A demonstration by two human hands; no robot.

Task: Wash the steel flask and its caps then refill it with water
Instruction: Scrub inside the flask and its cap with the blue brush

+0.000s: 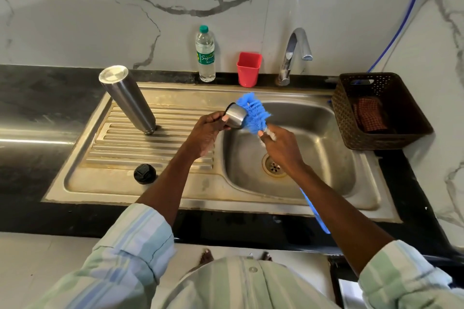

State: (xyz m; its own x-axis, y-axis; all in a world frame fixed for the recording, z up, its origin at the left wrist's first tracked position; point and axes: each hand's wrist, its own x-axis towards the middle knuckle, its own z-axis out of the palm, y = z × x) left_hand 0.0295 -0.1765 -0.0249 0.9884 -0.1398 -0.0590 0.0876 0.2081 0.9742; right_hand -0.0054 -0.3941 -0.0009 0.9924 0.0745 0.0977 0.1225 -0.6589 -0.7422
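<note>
Head view shows the left hand with its fingers curled round a small steel cup-shaped cap, held tilted over the left rim of the stainless steel sink. The right hand has its fingers wrapped round the stem of a blue bristle bottle brush, whose bristle head presses against the cap at its 3 o'clock side; the blue handle runs under the right forearm toward 6 o'clock.

At 9 o'clock from the hands, a tall cylindrical steel flask stands upside down on the ribbed steel draining board, appearing to lean toward 11 o'clock. At 7 o'clock, a round black inner cap lies on the flat front part of the board, well apart from the flask.

Along the black stone surface at 12 o'clock stand a clear plastic water bottle with a green cap, nearly full of water, and just beside it a red square plastic cup; what it holds cannot be seen. A chrome tap rises at 1 o'clock, its spout over the basin, no water running. At 3 o'clock sits a dark brown woven plastic basket with a red checked cloth folded inside.
</note>
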